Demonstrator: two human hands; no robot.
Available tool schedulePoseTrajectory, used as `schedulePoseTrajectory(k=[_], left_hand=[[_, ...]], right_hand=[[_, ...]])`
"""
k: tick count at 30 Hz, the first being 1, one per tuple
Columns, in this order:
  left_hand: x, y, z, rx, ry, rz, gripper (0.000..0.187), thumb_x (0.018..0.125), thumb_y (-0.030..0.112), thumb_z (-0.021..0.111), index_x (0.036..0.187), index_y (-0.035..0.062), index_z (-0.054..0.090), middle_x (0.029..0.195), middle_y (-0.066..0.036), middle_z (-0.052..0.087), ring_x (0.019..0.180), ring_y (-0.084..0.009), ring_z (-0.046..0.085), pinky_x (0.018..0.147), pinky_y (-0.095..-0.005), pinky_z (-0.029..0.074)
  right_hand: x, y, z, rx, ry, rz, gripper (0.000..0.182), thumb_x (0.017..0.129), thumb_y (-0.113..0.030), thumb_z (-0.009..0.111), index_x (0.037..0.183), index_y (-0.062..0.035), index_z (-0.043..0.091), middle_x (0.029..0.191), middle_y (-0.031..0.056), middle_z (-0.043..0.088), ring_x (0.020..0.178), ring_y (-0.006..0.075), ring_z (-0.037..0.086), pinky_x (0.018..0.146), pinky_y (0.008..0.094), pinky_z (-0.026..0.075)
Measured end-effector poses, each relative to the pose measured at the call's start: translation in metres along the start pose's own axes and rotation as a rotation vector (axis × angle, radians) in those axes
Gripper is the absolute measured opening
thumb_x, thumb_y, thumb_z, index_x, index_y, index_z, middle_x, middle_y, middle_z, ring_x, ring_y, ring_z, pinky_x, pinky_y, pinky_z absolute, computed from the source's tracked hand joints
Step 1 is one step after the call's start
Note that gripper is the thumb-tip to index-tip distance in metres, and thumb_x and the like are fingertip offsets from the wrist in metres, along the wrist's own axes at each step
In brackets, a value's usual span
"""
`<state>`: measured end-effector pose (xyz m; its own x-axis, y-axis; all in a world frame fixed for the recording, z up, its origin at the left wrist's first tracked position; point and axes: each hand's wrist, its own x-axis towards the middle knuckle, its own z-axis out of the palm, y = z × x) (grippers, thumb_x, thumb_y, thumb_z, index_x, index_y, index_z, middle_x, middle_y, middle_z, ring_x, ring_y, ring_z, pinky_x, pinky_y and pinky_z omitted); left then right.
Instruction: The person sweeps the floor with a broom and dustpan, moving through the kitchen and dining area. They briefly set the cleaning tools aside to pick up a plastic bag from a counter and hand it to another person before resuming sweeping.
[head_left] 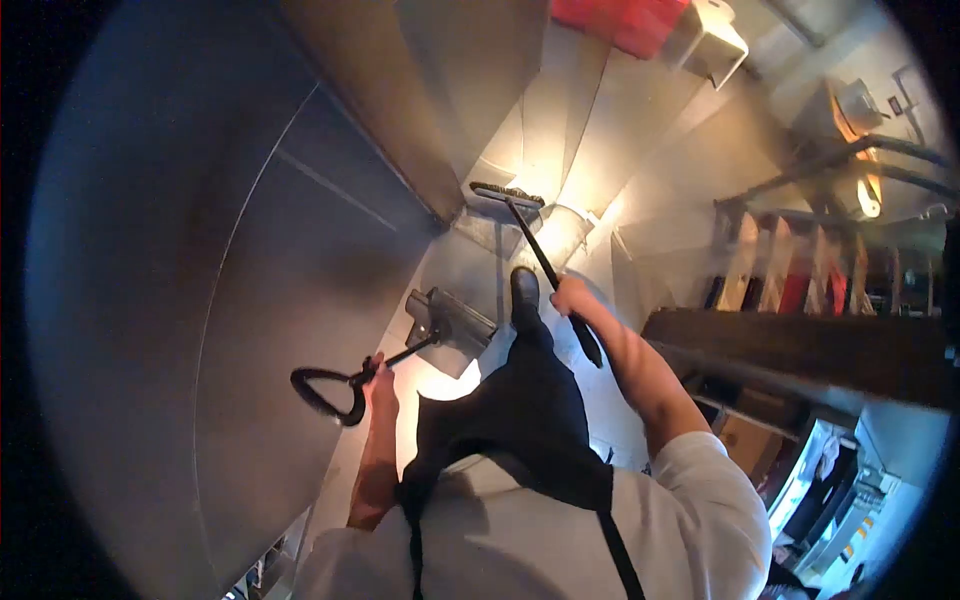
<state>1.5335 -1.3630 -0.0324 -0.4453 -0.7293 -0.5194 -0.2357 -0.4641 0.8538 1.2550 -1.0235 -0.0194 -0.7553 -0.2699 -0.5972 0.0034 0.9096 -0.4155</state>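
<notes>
My left hand (378, 380) is closed around the thin black shaft of a long-handled dustpan (458, 335), just below its looped grip (330, 396). The grey pan sits low, close to the floor, left of my leg. My right hand (572, 297) grips the black handle of a broom (535, 245), which slants away from me. Its wide, flat head (507, 194) is ahead of my black shoe (524, 288), close to the bottom of the wall. A black apron covers my front.
A large dark panel (150, 250) rises along my left, with a brown post (385, 110) beyond it. On the right is a dark wooden shelf (790, 345) with several upright items above it. Something red (620, 22) shows at the top.
</notes>
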Motion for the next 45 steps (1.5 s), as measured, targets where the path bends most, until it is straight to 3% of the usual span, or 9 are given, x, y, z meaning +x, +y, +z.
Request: schedulePoseTrajectory(k=[8,13,16,20,28,30,32,42,45], left_hand=[[-0.022,0.057,0.103,0.036,0.067,0.052,0.016,0.083,0.005,0.054,0.099,0.0050,0.053,0.097,-0.002,0.052,0.062,-0.0053,0.036,0.055,-0.0192,0.033],[0.010,0.054,0.118,0.229,0.083,0.159,0.010,0.085,0.009,0.052,0.092,0.0015,0.052,0.096,-0.008,0.056,0.065,-0.0073,0.043,0.058,-0.0203,0.036],[0.019,0.063,0.107,0.798,0.006,0.393,0.015,0.089,0.014,0.049,0.087,0.0002,0.054,0.084,-0.010,0.058,0.070,-0.0148,0.055,0.059,-0.0269,0.043],[0.019,0.054,0.112,0.843,0.122,0.427,0.014,0.089,0.014,0.049,0.086,0.0021,0.056,0.072,-0.008,0.058,0.064,-0.0184,0.057,0.054,-0.0299,0.043],[0.034,0.028,0.072,-0.293,-0.147,0.038,0.032,0.084,0.004,0.052,0.114,0.0000,0.044,0.122,-0.020,0.045,0.107,-0.0205,0.048,0.086,-0.0266,0.043],[0.040,0.028,0.082,-0.350,-0.100,0.017,0.030,0.085,0.003,0.050,0.114,-0.0009,0.044,0.123,-0.020,0.045,0.107,-0.0203,0.049,0.086,-0.0263,0.043],[0.016,0.075,0.119,0.212,-0.042,0.055,0.027,0.087,0.000,0.047,0.113,-0.0031,0.043,0.122,-0.021,0.045,0.109,-0.0217,0.049,0.091,-0.0275,0.044],[0.011,0.083,0.132,-0.387,-0.193,0.172,0.007,0.085,-0.002,0.050,0.091,0.0003,0.049,0.106,-0.013,0.054,0.096,-0.0117,0.051,0.084,-0.0177,0.041],[0.012,0.068,0.116,-0.704,-0.309,0.089,0.019,0.086,0.003,0.047,0.104,-0.0021,0.046,0.119,-0.019,0.045,0.101,-0.0190,0.050,0.078,-0.0232,0.044]], right_hand=[[0.181,-0.031,-0.096,-0.282,-0.198,-0.055,0.030,0.067,-0.006,0.061,0.096,0.0009,0.059,0.093,0.0223,0.061,0.093,0.0338,0.059,0.076,0.0407,0.049],[0.235,0.003,-0.098,-0.288,-0.125,0.055,0.031,0.088,-0.020,0.037,0.101,-0.0039,0.060,0.101,0.0173,0.061,0.097,0.0319,0.059,0.079,0.0386,0.048],[0.188,-0.023,-0.194,-0.442,-0.241,-0.049,0.030,0.089,-0.016,0.033,0.110,-0.0034,0.050,0.102,0.0170,0.060,0.093,0.0326,0.059,0.080,0.0413,0.047],[0.155,-0.033,-0.208,-0.491,-0.211,-0.106,0.030,0.085,-0.012,0.039,0.114,-0.0043,0.047,0.101,0.0170,0.060,0.095,0.0321,0.059,0.079,0.0418,0.047],[0.199,-0.056,-0.185,-0.614,-0.187,-0.045,0.030,0.087,-0.016,0.039,0.108,-0.0021,0.056,0.103,0.0127,0.062,0.095,0.0267,0.060,0.077,0.0368,0.050],[0.208,-0.039,-0.215,-0.749,-0.211,-0.171,0.036,0.092,-0.028,0.030,0.109,-0.0077,0.055,0.093,0.0121,0.064,0.091,0.0287,0.061,0.076,0.0380,0.049],[0.199,-0.030,-0.242,-0.801,-0.288,-0.211,0.029,0.088,-0.020,0.039,0.111,-0.0099,0.053,0.097,0.0129,0.062,0.093,0.0286,0.060,0.075,0.0390,0.049],[0.215,-0.072,-0.188,-0.711,-0.378,-0.050,0.034,0.083,-0.009,0.044,0.117,-0.0101,0.049,0.112,0.0156,0.057,0.100,0.0307,0.056,0.082,0.0403,0.048],[0.207,-0.074,-0.180,-0.651,-0.234,0.010,0.030,0.090,-0.017,0.034,0.112,-0.0094,0.053,0.108,0.0144,0.059,0.099,0.0314,0.057,0.083,0.0400,0.047]])
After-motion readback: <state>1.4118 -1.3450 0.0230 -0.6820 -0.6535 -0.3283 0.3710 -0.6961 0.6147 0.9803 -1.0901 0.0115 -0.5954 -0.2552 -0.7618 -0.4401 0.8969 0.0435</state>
